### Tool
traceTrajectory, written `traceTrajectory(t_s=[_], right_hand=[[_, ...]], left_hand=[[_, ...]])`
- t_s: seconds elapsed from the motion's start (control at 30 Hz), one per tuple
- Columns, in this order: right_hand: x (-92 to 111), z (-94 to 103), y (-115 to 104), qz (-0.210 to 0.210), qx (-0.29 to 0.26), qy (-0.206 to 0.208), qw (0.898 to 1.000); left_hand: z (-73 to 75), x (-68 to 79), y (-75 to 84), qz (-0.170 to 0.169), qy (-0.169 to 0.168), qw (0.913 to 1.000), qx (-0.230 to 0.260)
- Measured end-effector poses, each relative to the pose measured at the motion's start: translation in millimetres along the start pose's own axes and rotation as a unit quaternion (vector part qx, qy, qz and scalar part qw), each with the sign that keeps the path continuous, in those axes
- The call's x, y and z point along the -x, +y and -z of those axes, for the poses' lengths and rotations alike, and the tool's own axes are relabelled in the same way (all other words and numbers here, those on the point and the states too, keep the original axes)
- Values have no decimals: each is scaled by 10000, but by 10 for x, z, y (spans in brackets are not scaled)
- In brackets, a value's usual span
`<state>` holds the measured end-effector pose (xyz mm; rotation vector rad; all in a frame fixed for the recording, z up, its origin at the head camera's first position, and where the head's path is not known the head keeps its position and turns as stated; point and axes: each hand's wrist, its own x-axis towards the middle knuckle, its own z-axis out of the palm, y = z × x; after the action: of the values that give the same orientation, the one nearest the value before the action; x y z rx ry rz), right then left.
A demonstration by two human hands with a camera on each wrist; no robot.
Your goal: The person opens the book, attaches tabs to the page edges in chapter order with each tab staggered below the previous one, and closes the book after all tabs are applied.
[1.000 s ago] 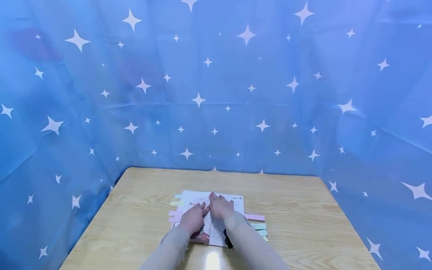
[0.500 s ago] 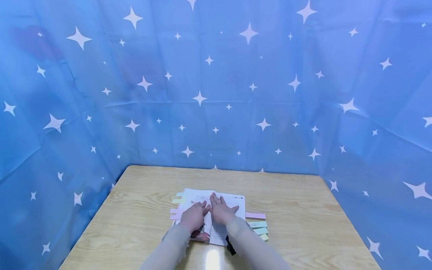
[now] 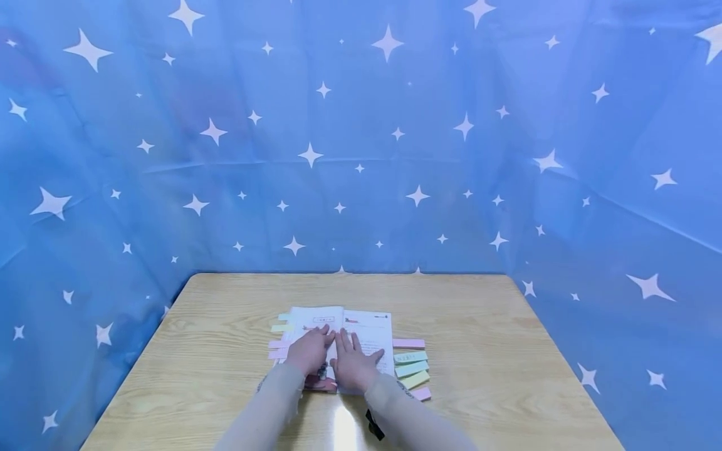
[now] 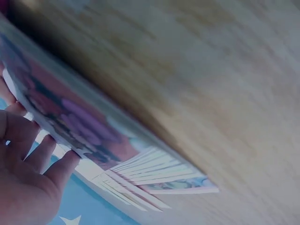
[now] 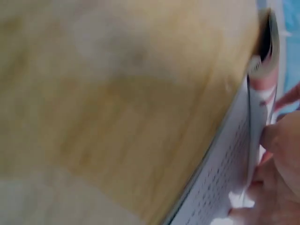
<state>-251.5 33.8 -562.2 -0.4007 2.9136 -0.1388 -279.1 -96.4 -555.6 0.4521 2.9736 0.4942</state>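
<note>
An open book [image 3: 372,335] with printed pages lies on the wooden table. On its left page rests my left hand [image 3: 307,352], fingers pointing toward the centre fold. My right hand [image 3: 352,368] lies flat by the fold on the right page, fingers spread and thumb out to the right. In the left wrist view, the fingertips of the left hand [image 4: 28,183] touch a page beside a coloured picture [image 4: 79,117]. The right wrist view has the right hand [image 5: 281,173] against the page of printed text [image 5: 220,173], near the fold.
Sticky page tabs stick out at both sides of the book: pink ones [image 3: 279,349] on the left, green ones [image 3: 410,357] on the right. A dark strap [image 3: 375,426] hangs by the right wrist. Behind the wooden table [image 3: 479,351] hangs a blue star-patterned curtain [image 3: 361,138].
My right hand has slid down along the fold toward the near edge, its fingers spreading. The left hand keeps its place on the page. The head view has turned slightly right.
</note>
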Motion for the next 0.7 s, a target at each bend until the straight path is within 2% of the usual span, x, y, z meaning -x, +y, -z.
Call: traceTrajectory(t_s=[0.17, 0.37, 0.57, 0.7], right_hand=[[137, -50, -114, -67, 194, -17, 9998], [310, -85, -166, -17, 95, 21, 10000], [446, -64, -138, 376, 19, 146, 9992], [559, -55, -71, 800, -102, 11, 9967]], left_hand=[[2, 5, 16, -17, -2, 10000, -50], [-21, 46, 22, 16, -53, 10000, 8], [-8, 51, 22, 115, 11, 9998, 145], [-5, 65, 26, 164, -56, 9995, 250]])
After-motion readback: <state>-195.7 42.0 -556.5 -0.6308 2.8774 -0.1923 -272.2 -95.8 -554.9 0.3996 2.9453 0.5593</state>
